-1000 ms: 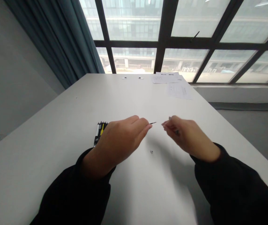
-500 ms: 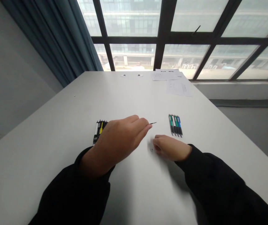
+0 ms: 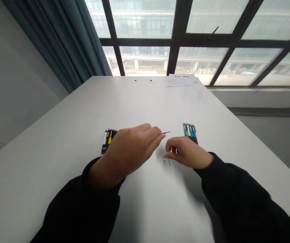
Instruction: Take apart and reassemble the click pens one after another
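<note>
My left hand [image 3: 137, 148] is closed around a thin pen refill [image 3: 166, 132]; only its narrow dark tip sticks out past the fingertips, pointing right, and the rest is hidden in the hand. To the right, my right hand [image 3: 183, 152] hovers low over the table with its fingers curved and the thumb apart from them, nothing visible between. Just below its fingertips lie a tiny pen part [image 3: 164, 161] and a thin pale piece [image 3: 169, 162], too small and blurred to tell more.
A row of black, white and yellow pens [image 3: 109, 136] lies partly behind my left hand. Several green, white and blue pens [image 3: 190, 130] lie side by side beyond my right hand. Printed papers [image 3: 194, 92] rest at the far end of the white table [image 3: 135, 104], before the window.
My right hand has lifted slightly away from the table and its fingers have opened from a closed curl, uncovering the thin pale piece. The left hand has stayed nearly still with the refill.
</note>
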`<state>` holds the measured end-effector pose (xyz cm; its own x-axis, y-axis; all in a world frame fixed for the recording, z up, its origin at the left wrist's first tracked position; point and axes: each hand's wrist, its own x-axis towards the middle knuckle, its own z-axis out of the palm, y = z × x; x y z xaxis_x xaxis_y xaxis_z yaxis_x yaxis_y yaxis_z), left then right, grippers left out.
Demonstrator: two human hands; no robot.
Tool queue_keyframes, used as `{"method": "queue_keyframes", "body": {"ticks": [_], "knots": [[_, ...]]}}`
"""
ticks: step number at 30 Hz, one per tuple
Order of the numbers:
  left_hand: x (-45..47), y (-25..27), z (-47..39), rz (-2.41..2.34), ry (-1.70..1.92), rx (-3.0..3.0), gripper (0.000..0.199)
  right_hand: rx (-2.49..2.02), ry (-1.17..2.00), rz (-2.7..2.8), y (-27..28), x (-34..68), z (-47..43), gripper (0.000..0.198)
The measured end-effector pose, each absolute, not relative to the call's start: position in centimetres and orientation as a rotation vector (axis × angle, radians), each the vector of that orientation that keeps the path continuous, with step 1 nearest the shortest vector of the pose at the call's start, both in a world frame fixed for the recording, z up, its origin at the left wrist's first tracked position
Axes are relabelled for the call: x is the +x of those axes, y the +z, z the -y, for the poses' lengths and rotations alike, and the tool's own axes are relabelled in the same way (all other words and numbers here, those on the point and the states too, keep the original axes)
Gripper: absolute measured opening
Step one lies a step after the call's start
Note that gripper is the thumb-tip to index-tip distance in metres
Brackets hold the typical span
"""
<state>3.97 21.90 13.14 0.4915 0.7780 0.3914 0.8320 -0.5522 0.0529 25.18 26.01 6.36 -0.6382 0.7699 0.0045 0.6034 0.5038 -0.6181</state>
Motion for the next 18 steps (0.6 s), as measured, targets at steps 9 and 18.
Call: {"method": "queue_keyframes", "body": {"ticks": [9, 18], "knots": [[4.2, 12.2, -22.1, 1.416, -0.599, -2.677, 0.035, -0.698, 1.431, 1.522, 8.4, 24.3, -24.7, 0.016], [4.1, 11.9, -22.8, 1.554, -1.04, -2.737, 0.03, -0.767, 0.811, 1.168, 9.9, 27.1, -26.2, 0.009]]}}
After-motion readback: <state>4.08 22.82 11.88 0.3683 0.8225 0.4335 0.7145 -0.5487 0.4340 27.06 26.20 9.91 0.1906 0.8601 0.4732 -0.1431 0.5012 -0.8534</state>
